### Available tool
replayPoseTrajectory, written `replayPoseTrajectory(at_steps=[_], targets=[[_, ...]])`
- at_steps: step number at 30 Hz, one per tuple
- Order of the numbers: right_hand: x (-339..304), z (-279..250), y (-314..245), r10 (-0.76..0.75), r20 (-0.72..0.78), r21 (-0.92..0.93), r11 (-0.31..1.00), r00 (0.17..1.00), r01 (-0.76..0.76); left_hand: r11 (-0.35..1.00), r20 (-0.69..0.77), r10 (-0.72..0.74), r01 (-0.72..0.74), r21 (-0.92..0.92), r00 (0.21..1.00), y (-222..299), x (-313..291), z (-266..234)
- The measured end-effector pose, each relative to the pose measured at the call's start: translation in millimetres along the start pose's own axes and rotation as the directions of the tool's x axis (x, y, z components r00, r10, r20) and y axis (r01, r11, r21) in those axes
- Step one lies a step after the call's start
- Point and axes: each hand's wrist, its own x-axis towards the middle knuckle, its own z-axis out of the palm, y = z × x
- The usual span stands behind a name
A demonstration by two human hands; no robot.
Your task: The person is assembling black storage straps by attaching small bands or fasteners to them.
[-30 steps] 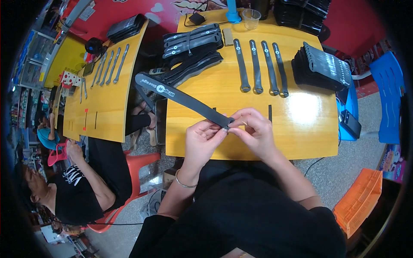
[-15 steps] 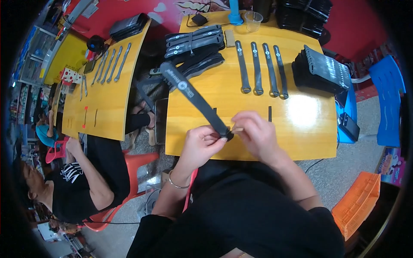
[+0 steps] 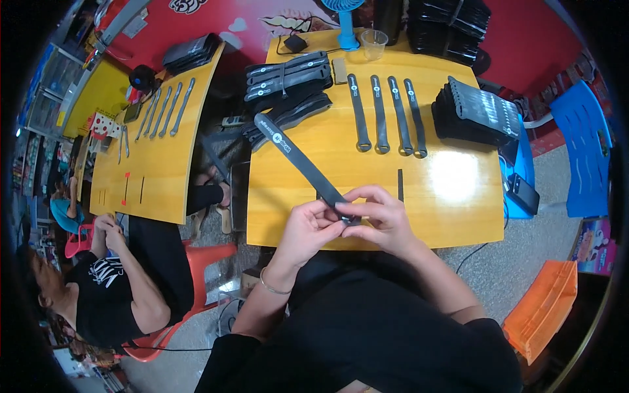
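Observation:
A dark grey strap (image 3: 298, 157) with pale printing slants up and left from my hands, its far end raised above the table. My left hand (image 3: 303, 232) is closed on the strap's near end, thumb and fingers pinching it. The fingers of my right hand (image 3: 383, 223) press on that same end from the other side, bent round it. What lies between the fingertips is partly hidden. A thin black strip (image 3: 400, 185) is on the table just beyond my right hand.
Several matching straps (image 3: 379, 114) lie in a row on the yellow table (image 3: 458, 219). Bundled straps (image 3: 288, 78) are stacked at its back left, a black pile (image 3: 475, 111) at the right. Behind stand a clear cup (image 3: 374, 46) and blue fan (image 3: 348, 29). A person (image 3: 118, 288) sits left.
My right hand has moved left onto the strap's near end, where it was apart holding a small light-coloured piece. That piece no longer shows. The view has shifted slightly.

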Motion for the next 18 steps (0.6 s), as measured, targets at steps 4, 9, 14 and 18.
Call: replayPoseTrajectory(at_steps=[4, 9, 14, 18], targets=[[-3.6, 2.5, 1.1, -0.021, -0.112, 0.047, 0.999, 0.993, 0.026, 0.998, 0.051, -0.041, 0.044, -0.042, 0.998, 0.4, -2.1, -0.1], [-0.1, -5.5, -0.1, -0.149, -0.108, -0.182, 0.975, 0.983, 0.128, 0.967, -0.003, 0.025, -0.023, 0.255, 1.000, -12.0, -8.0, -0.9], [14.8, -39.0, -38.4, -0.123, -0.296, -0.316, 0.949, 0.947, 0.025, 0.730, -0.038, -0.001, 0.027, 0.682, 0.999, -24.1, -24.7, -19.0], [25.4, -36.1, -49.6, -0.308, 0.109, -0.236, 0.916, 0.945, 0.326, 0.825, 0.072, -0.145, 0.080, 0.559, 0.987, -26.7, -29.6, -20.7]])
